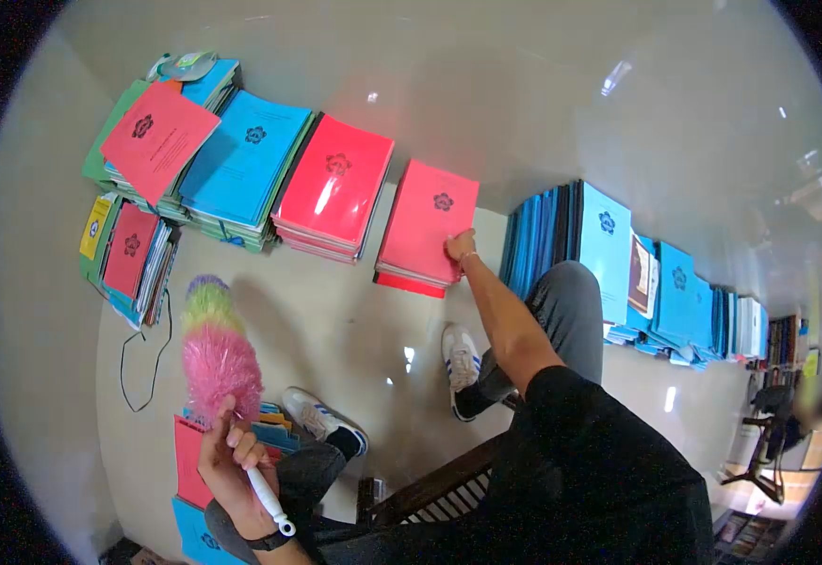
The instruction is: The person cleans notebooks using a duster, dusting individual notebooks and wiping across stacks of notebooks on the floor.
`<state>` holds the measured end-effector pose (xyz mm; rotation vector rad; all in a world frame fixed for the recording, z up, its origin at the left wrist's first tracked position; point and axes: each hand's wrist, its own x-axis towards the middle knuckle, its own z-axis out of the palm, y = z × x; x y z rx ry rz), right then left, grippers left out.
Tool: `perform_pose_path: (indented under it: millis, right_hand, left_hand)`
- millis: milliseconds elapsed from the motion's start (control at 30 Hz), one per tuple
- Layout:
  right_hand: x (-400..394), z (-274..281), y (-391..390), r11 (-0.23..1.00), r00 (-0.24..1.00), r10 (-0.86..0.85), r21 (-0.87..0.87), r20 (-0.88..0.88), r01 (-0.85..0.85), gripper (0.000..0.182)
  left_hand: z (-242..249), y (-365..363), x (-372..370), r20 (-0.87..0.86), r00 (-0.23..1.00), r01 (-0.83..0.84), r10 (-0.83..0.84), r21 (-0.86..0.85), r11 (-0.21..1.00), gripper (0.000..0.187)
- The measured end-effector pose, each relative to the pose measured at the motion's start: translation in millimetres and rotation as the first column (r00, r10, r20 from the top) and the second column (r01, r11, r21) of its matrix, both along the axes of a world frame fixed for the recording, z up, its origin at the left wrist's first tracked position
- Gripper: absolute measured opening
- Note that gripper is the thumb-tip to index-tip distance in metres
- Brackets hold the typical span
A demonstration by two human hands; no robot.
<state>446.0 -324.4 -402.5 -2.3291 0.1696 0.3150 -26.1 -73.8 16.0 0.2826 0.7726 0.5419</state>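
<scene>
In the head view, the person's right hand [460, 248] reached across the glossy pale floor [335, 330] to the low stack of red paper-covered booklets [425, 226], fingers curled narrow over its near right corner, apparently pressing or gripping the top cover, though the fisheye edge made that hard to settle. The left hand [232, 461] was wrapped tight around the white plastic handle of a fluffy pink, green and purple feather duster [215, 353], head held upward, clear of the piles. Beside the red stack lay 1 taller red pile [335, 184] and 1 blue pile [246, 160], sorted by colour; upright light-blue booklets [604, 235] stood to the right.
</scene>
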Motion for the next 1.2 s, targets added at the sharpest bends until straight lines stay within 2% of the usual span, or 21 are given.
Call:
perform_pose_path:
  millis: [167,233,333,467,500,533,567,600,633,667,733,800,867,900,933,1000,1033,1067,1100,1167,1200]
  right_hand:
    - [7,1,-4,0.992,0.998,0.06,-0.108,-0.001,-0.059,0.078]
    - [14,-13,-2,0.99,0.996,-0.033,-0.14,-0.087,0.021,0.081]
    - [-50,116,41,0.822,0.929,-0.239,-0.45,0.282,0.348,0.078]
    - [-52,118,99,0.89,0.946,-0.245,-0.338,0.213,0.307,0.067]
    - [-47,100,121,0.947,0.98,-0.162,-0.261,0.115,0.187,0.057]
    - [-79,116,129,0.996,0.966,-0.009,0.089,0.257,-0.014,0.041]
    - [-95,134,146,0.945,0.958,0.257,0.173,0.13,-0.277,0.028]
    - [-115,151,154,0.951,0.966,0.216,0.193,0.144,-0.241,0.028]
    - [-140,171,163,0.717,0.764,0.646,0.34,0.006,-0.609,0.034]
    - [-170,195,167,0.321,0.354,0.935,0.512,-0.034,-0.797,0.041]
    - [-242,284,149,0.292,0.19,0.955,0.639,-0.225,-0.712,0.047]
    - [-296,336,119,0.261,0.093,0.963,0.793,-0.252,-0.551,0.045]
    - [-333,337,104,0.242,0.128,0.97,0.81,-0.206,-0.534,0.049]
    - [-339,334,96,0.228,0.163,0.973,0.824,-0.166,-0.518,0.055]
    - [-339,330,81,0.224,0.159,0.974,0.825,-0.164,-0.519,0.055]
    - [-337,311,58,0.265,0.345,0.938,0.674,-0.016,-0.69,0.035]
    - [-329,296,62,0.26,0.341,0.94,0.679,-0.015,-0.687,0.035]
    - [-322,276,69,0.272,0.385,0.914,0.512,0.128,-0.815,0.031]
    - [-322,267,74,0.295,0.388,0.88,0.324,0.275,-0.899,0.028]
    - [-305,313,59,0.329,0.375,0.902,0.223,0.213,-0.918,0.025]
    - [-296,338,52,0.369,0.383,0.912,0.115,0.149,-0.922,0.022]
  left_hand:
    - [0,-1,2,0.031,0.999,0.005,-0.004,-0.007,1.0,0.038]
    - [-7,3,1,0.043,0.998,0.034,-0.035,0.007,0.999,0.037]
    - [-14,3,5,0.046,0.998,0.048,-0.05,0.052,0.998,0.035]
    - [-31,10,8,0.029,0.986,0.158,-0.166,0.169,0.973,0.035]
    - [-31,9,13,0.026,0.993,0.112,-0.116,0.123,0.986,0.036]
    - [-30,8,18,0.015,0.998,0.067,-0.068,0.079,0.995,0.038]
    - [-32,8,22,0.027,0.994,0.099,-0.102,0.102,0.99,0.038]
    - [-39,9,23,0.012,0.996,0.087,-0.089,0.115,0.99,0.04]
    - [-49,13,22,-0.008,0.997,0.073,-0.072,0.131,0.989,0.043]
    - [-70,24,19,-0.082,0.988,0.151,-0.134,0.259,0.954,0.045]
    - [-62,15,20,-0.185,0.957,0.277,-0.223,0.355,0.893,0.042]
    - [-54,-18,25,-0.22,0.939,0.333,-0.264,0.398,0.855,0.04]
    - [-54,-62,42,-0.306,0.949,0.239,-0.072,0.553,0.799,0.036]
    - [-71,-59,36,-0.378,0.916,0.303,-0.131,0.442,0.845,0.027]
    - [-71,-69,39,-0.383,0.91,0.323,-0.157,0.419,0.849,0.033]
    - [-72,-86,43,-0.402,0.899,0.341,-0.174,0.391,0.855,0.038]
    - [-77,-89,48,-0.414,0.88,0.427,-0.234,0.473,0.771,0.047]
    - [-82,-89,49,-0.437,0.852,0.505,-0.287,0.542,0.672,0.057]
    - [-91,-83,47,-0.451,0.85,0.502,-0.272,0.537,0.678,0.057]
    - [-114,-51,54,-0.733,0.646,0.76,-0.214,0.588,0.278,0.059]
    - [-123,-36,51,-0.706,0.653,0.756,-0.276,0.633,0.168,0.059]
